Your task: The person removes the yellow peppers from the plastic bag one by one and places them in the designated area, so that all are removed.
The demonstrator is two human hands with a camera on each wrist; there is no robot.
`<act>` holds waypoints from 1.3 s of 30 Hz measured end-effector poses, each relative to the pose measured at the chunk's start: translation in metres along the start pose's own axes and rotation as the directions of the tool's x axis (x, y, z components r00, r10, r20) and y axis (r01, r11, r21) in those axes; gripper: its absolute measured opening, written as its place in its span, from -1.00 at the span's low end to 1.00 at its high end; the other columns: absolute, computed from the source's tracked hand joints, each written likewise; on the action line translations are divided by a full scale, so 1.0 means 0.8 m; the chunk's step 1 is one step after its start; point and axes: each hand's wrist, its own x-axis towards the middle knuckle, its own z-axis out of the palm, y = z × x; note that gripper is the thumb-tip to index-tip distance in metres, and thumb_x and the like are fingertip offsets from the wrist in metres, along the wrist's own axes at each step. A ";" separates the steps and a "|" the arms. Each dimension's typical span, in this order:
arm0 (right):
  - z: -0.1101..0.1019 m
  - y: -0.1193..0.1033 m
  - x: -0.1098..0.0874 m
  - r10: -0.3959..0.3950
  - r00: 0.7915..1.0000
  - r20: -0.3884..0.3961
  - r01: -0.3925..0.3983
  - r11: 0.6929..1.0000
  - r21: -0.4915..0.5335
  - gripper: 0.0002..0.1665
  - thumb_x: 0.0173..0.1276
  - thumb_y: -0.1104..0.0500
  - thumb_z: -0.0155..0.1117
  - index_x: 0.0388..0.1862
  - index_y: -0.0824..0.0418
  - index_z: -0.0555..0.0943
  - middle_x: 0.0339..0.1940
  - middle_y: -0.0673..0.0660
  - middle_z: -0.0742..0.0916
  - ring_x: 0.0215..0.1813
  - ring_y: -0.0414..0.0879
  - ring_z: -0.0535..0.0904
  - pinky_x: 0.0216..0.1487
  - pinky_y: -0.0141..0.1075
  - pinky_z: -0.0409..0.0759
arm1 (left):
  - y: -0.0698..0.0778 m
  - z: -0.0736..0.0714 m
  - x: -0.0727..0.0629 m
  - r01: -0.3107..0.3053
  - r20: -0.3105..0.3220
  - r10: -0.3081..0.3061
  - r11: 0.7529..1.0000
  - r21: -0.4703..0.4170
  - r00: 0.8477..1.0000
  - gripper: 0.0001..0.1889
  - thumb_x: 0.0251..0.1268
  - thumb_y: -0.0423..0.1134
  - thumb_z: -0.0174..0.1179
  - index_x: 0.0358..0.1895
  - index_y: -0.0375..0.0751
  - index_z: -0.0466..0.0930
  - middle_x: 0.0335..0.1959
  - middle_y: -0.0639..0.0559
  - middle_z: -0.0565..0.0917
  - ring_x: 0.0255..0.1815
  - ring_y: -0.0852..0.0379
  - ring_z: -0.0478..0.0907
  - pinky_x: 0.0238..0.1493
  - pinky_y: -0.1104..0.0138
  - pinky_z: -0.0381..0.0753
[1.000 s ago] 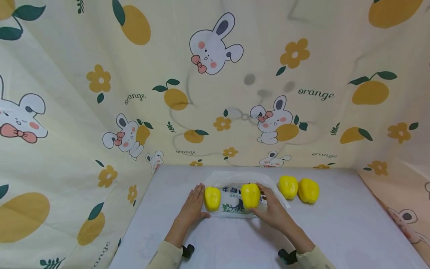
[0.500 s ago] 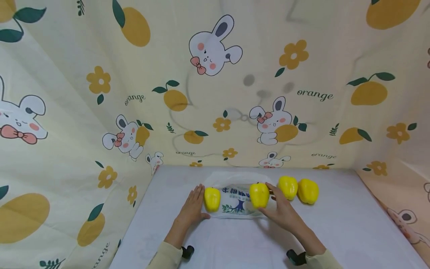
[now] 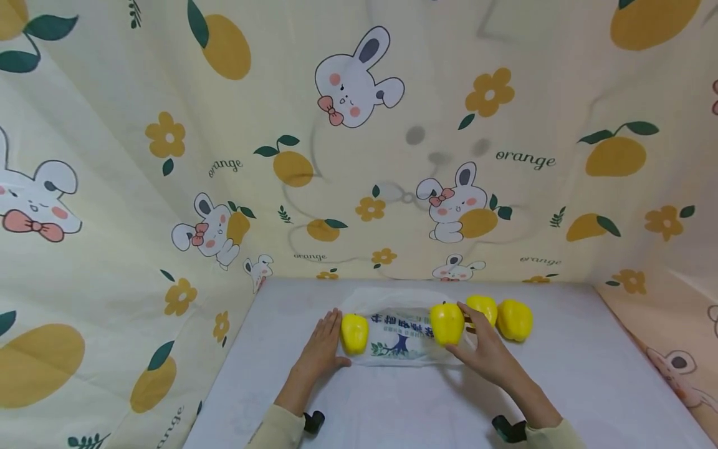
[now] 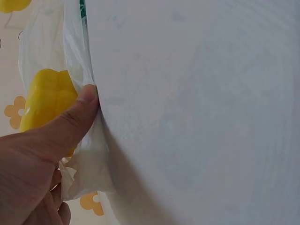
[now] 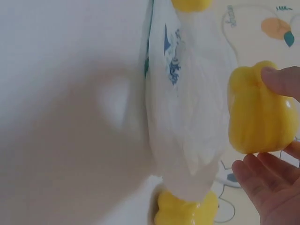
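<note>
My right hand [image 3: 487,350] holds a yellow bell pepper [image 3: 447,324] between thumb and fingertips, over the right end of a white plastic bag [image 3: 395,355]. In the right wrist view this held bell pepper [image 5: 262,115] is apart from the bag [image 5: 197,108]. A second yellow bell pepper [image 3: 354,334] stands at the left end of the bag. Beside it rests my left hand [image 3: 318,348], fingers straight along the bag's left side. Its thumb [image 4: 77,112] touches the bag's front edge in the left wrist view. The bag carries dark print and a tree picture.
Two more yellow bell peppers, one partly behind my right hand [image 3: 482,308] and another [image 3: 515,320] further right, sit on the white tabletop [image 3: 392,411]. A patterned cloth [image 3: 348,199] hangs behind the table and along both sides.
My right hand has carried its bell pepper rightward along the bag, uncovering more of the print. My left hand and the bell pepper beside it stay in place.
</note>
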 end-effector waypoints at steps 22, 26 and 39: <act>-0.056 0.032 -0.014 0.048 0.999 -0.011 -0.048 0.998 -0.044 0.20 0.31 0.11 0.67 0.69 0.38 0.12 0.48 0.45 0.42 0.38 0.40 0.49 0.39 0.31 0.54 | 0.001 0.001 0.001 0.010 0.012 -0.010 1.000 -0.004 1.000 0.29 0.17 0.12 0.61 0.75 -0.34 -0.08 0.79 -0.24 -0.04 0.79 -0.16 -0.05 0.76 -0.01 -0.02; -0.073 0.042 -0.018 0.036 0.999 -0.025 -0.037 0.997 -0.060 0.20 0.31 0.11 0.66 0.69 0.39 0.12 0.47 0.45 0.43 0.36 0.39 0.50 0.33 0.26 0.59 | 0.002 -0.002 0.002 0.012 0.007 -0.012 1.000 -0.006 1.000 0.30 0.18 0.12 0.61 0.76 -0.33 -0.10 0.79 -0.22 -0.06 0.80 -0.14 -0.07 0.77 0.01 -0.05; -0.125 0.082 -0.029 -0.041 0.994 -0.105 0.029 0.993 -0.116 0.19 0.25 0.18 0.70 0.67 0.43 0.16 0.45 0.52 0.44 0.28 0.44 0.48 0.08 -0.91 0.22 | 0.004 -0.006 0.000 0.014 0.000 -0.014 0.999 -0.044 1.000 0.28 0.17 0.08 0.62 0.75 -0.34 -0.07 0.79 -0.24 -0.03 0.79 -0.17 -0.05 0.77 -0.02 -0.03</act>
